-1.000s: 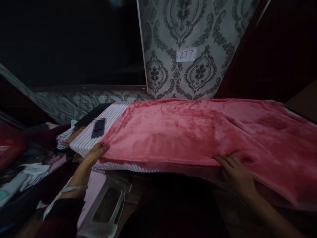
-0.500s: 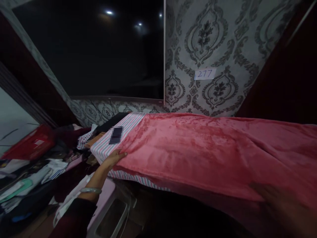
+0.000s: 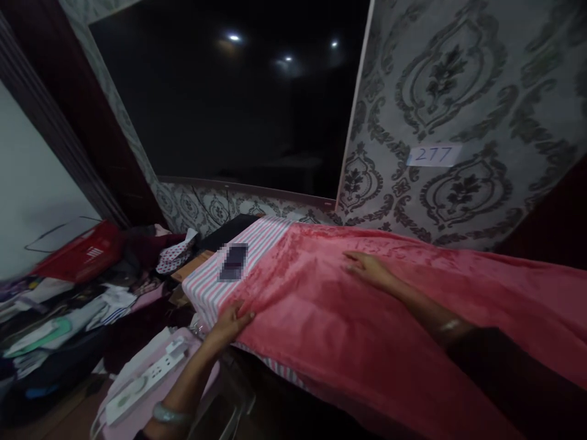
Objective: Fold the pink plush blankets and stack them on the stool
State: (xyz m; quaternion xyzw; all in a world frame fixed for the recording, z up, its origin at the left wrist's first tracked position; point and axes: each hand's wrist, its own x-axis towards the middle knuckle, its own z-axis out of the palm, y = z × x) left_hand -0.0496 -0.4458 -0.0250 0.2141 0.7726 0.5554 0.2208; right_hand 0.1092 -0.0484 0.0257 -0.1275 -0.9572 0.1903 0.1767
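A pink plush blanket point(image 3: 321, 330) lies spread over a striped cloth point(image 3: 206, 281), with shallow wrinkles across its surface. At the blanket's near left corner, my left hand point(image 3: 229, 324) grips the edge, thumb on top; some of its fingers are hidden. My right hand point(image 3: 369, 269) rests open on the upper middle of the blanket, fingers stretched towards the left. A dark, blurred-out flat object point(image 3: 233, 263) lies on the bare strip of striped cloth, beyond my left hand.
Below my left arm, a white power strip point(image 3: 147, 382) sits on a pink surface. Piled clothes point(image 3: 87, 318) and a red basket point(image 3: 80, 250) are at the left. A large dark television point(image 3: 238, 104) and a paper marked 277 point(image 3: 433, 156) are on the patterned wall.
My right hand has moved from the near right to the blanket's upper middle. My left hand stays at the left edge. The view has turned left, bringing the power strip into sight.
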